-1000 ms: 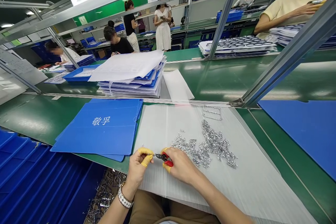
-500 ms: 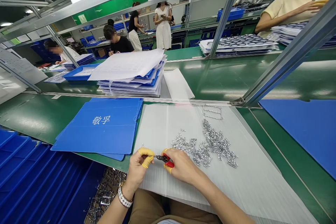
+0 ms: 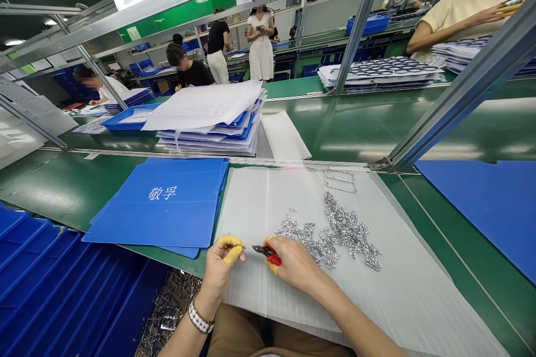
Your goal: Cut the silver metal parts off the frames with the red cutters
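Observation:
My left hand (image 3: 224, 256), with yellow finger covers on thumb and forefinger, pinches a tiny shiny metal piece (image 3: 243, 247). Most of that piece is hidden by the fingertips. In my right hand (image 3: 291, 262) are small red-handled nippers (image 3: 268, 254), their dark jaws pointing left, a short gap away from the left fingertips. Behind and to the right of my hands, heaps of small silver metal pieces (image 3: 352, 228) lie on a white foam sheet (image 3: 251, 201). A silver rectangular frame (image 3: 339, 180) lies at the sheet's far side.
Blue plastic sheets (image 3: 167, 212) lie to the left. Beyond the bench edge stands a stack of white and blue sheets (image 3: 209, 117). Metal frame scraps (image 3: 167, 312) fill a space below, beside blue bins (image 3: 54, 284). A metal post (image 3: 452, 89) slants up at the right.
The nippers have drawn back to the right from the left fingertips, leaving a gap. My left hand has barely moved.

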{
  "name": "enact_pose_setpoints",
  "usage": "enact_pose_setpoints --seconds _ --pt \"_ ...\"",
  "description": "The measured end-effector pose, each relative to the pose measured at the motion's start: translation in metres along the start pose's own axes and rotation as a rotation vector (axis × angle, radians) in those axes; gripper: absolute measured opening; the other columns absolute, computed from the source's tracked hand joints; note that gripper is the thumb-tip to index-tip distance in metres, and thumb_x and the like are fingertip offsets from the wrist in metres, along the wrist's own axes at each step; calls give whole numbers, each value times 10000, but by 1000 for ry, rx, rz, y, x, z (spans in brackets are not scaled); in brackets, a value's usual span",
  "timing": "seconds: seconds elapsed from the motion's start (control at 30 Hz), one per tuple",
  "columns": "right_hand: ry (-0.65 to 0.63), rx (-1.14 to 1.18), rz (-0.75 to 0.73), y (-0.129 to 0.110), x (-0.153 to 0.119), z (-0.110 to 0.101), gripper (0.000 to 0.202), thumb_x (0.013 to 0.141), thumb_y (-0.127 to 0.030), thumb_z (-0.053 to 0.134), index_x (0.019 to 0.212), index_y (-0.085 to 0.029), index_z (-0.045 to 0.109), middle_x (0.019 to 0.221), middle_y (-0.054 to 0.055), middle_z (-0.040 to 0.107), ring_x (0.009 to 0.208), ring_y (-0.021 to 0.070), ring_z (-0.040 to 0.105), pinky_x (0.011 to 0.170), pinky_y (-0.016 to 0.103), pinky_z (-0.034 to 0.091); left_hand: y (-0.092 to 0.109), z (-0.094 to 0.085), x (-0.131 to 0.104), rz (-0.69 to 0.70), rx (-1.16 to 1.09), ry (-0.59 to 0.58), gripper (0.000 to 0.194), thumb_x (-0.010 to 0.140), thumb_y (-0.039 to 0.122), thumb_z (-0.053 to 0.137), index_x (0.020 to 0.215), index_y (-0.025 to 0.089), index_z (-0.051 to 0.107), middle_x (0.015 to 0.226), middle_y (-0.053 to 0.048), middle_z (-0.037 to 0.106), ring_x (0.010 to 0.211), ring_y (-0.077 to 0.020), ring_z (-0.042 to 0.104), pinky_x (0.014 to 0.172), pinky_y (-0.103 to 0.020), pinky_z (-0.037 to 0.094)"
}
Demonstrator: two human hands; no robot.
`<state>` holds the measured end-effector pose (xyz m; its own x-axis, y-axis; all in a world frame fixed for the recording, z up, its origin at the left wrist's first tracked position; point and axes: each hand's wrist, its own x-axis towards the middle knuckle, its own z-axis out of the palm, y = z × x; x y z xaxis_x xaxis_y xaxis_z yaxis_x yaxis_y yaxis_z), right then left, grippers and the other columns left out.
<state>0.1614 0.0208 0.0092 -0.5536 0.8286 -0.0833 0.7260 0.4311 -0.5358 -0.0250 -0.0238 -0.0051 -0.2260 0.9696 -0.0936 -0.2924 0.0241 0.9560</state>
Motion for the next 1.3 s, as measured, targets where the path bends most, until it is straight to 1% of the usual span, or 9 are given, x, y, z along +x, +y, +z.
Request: enact_pose_setpoints --seconds 0.13,0.33,0.6,0.67,0.77,0.87,0.93,1.13,1.3 --pt "7 14 18 1 0 -5 103 723 -151 510 790 -214 558 768 27 622 717 179 572 592 250 321 2 1 1 -67 -39 35 219 634 271 781 754 150 644 711 -8 652 537 -86 562 593 -234 438" --pt "22 54 62 -2 -2 -9 115 730 -157 489 803 -207 562 786 27 629 719 173 573 596 248 333 -2 2 7 -101 4 43 222 646 280 770 776 151 645 725 -4 654 534 -87 566 580 -239 445" --pt "82 119 90 3 -4 -11 174 736 -165 516 893 -199 581 841 34 644 753 177 583 658 270 389 -3 19 16 -120 74 22 244 620 286 782 752 133 645 659 -6 642 506 -100 565 532 -237 442" --pt "143 167 64 5 -6 -9 195 736 -152 508 910 -209 575 874 37 644 784 180 583 688 282 412 -5 21 17 -134 72 12 250 627 290 778 765 130 645 664 -11 644 515 -105 569 532 -238 444" --pt "330 306 -11 3 -8 -3 220 757 -135 473 940 -225 555 914 40 636 829 180 579 734 302 446 -8 21 18 -148 50 -5 257 633 297 775 782 132 646 678 -11 645 527 -105 567 539 -238 446" --pt "516 448 -57 -5 -6 9 180 788 -145 453 922 -226 541 906 41 636 833 171 589 749 307 467 -8 21 16 -142 18 -18 257 629 297 780 778 134 647 697 -15 648 536 -104 563 553 -244 451" --pt "594 507 -65 -10 -4 19 147 803 -156 455 902 -225 539 886 39 640 824 167 600 748 304 475 -6 22 14 -141 1 -19 255 628 291 783 774 133 646 698 -16 648 538 -103 560 561 -245 453" --pt "739 514 -93 -17 2 40 110 834 -170 475 910 -232 526 860 31 628 793 161 600 727 303 482 1 28 8 -164 -68 -5 254 611 266 795 764 134 640 635 2 626 525 -97 556 557 -231 438" --pt "737 535 -128 -19 4 44 107 855 -169 451 910 -232 518 834 29 600 760 156 581 698 305 476 3 31 6 -186 -112 0 271 590 277 807 746 142 632 622 13 620 514 -94 552 554 -230 432"
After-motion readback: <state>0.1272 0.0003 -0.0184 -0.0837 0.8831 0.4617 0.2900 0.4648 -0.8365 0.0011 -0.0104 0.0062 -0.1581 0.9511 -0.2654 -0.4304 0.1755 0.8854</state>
